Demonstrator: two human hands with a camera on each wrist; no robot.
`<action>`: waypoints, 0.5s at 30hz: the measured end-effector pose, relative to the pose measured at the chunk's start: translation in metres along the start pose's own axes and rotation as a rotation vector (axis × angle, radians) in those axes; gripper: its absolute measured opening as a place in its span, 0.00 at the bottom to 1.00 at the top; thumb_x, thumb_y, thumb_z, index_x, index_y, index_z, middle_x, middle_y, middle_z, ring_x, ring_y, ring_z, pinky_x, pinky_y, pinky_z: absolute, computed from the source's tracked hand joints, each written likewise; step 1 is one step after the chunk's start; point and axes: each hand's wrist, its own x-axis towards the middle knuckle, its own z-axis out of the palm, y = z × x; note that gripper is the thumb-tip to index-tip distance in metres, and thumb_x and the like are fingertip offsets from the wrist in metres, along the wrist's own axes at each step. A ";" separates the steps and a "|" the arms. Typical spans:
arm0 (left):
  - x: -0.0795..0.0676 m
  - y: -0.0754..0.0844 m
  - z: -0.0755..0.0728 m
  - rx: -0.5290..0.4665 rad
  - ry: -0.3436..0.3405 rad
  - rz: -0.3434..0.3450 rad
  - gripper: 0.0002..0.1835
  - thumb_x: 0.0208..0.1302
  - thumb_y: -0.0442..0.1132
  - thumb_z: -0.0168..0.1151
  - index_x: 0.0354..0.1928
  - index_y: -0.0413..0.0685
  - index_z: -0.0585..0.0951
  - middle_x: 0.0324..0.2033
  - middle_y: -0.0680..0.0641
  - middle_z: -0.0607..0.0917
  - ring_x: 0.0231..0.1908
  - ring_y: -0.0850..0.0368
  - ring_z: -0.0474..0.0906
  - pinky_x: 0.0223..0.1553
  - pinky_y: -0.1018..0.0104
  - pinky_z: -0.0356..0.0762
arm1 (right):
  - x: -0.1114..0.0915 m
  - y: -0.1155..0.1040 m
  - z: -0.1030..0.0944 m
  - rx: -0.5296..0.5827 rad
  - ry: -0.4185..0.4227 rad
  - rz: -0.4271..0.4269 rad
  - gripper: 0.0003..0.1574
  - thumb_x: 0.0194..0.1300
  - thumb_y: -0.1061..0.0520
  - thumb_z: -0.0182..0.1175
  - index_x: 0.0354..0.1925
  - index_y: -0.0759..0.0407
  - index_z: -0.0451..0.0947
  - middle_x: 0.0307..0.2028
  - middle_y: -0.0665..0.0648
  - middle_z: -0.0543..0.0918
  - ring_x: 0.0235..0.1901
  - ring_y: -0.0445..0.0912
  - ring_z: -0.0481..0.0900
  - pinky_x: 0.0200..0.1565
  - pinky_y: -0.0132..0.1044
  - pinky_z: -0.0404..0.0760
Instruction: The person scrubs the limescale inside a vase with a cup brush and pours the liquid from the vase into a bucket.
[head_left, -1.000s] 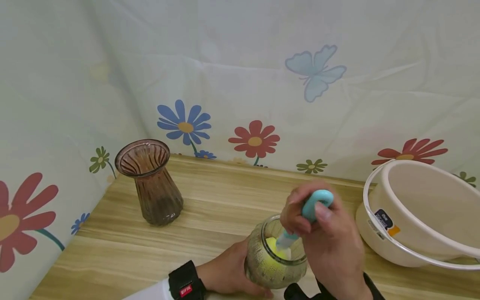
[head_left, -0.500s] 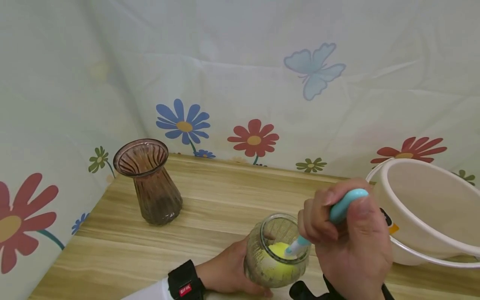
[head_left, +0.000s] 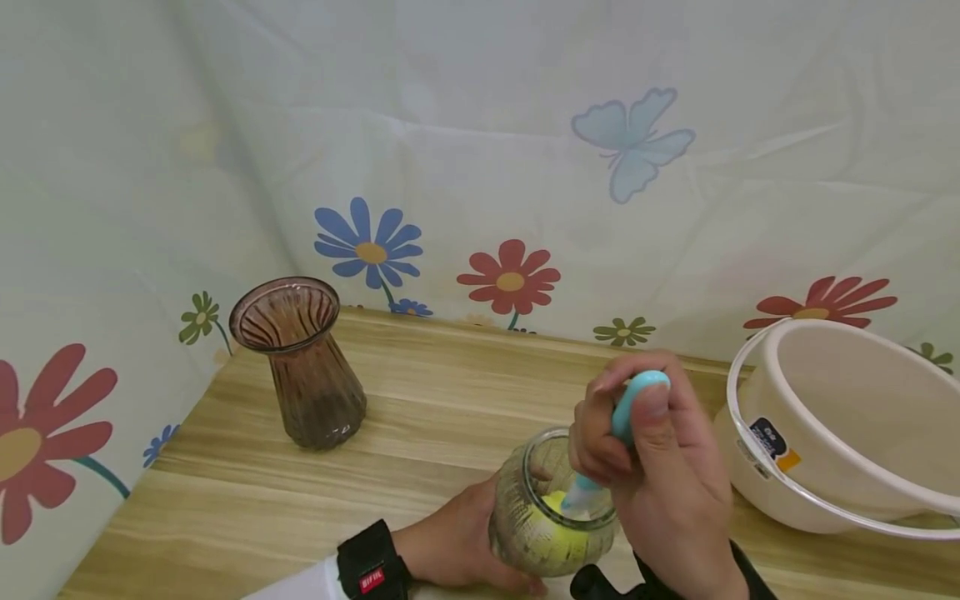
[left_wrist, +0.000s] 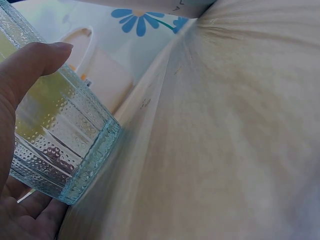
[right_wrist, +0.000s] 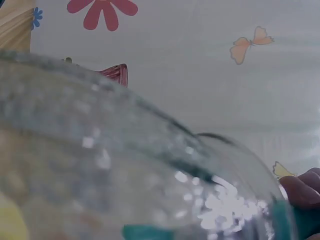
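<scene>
A round, textured clear glass jar [head_left: 513, 521] stands on the wooden surface in the head view, its mouth tilted toward the right. My left hand [head_left: 453, 537] grips its left side; the left wrist view shows the thumb across the patterned glass jar [left_wrist: 65, 135]. Inside lies the yellow sponge head [head_left: 551, 542] of a cleaning brush. Its turquoise handle [head_left: 624, 412] rises through the mouth, and my right hand [head_left: 667, 475] grips it from above with curled fingers. Close glass of the jar [right_wrist: 125, 165] fills much of the right wrist view.
A brownish ribbed glass vase [head_left: 311, 375] stands upright on the left of the wooden table [head_left: 420, 400]. At the right is a cream bucket [head_left: 765, 375] with a pale handle. A flower-printed curtain [head_left: 450, 150] hangs behind and to the left.
My right hand swung right with the brush handle, then came back left, leaving the handle steeper. The sponge head shifted inside the jar. My left hand and the jar hardly moved.
</scene>
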 end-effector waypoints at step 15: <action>-0.002 -0.003 0.002 -0.023 0.022 -0.018 0.43 0.57 0.45 0.80 0.69 0.66 0.63 0.61 0.61 0.80 0.60 0.68 0.77 0.65 0.69 0.74 | 0.001 -0.008 0.015 -0.417 -0.078 0.425 0.21 0.85 0.65 0.29 0.51 0.58 0.70 0.26 0.55 0.66 0.28 0.48 0.67 0.34 0.41 0.73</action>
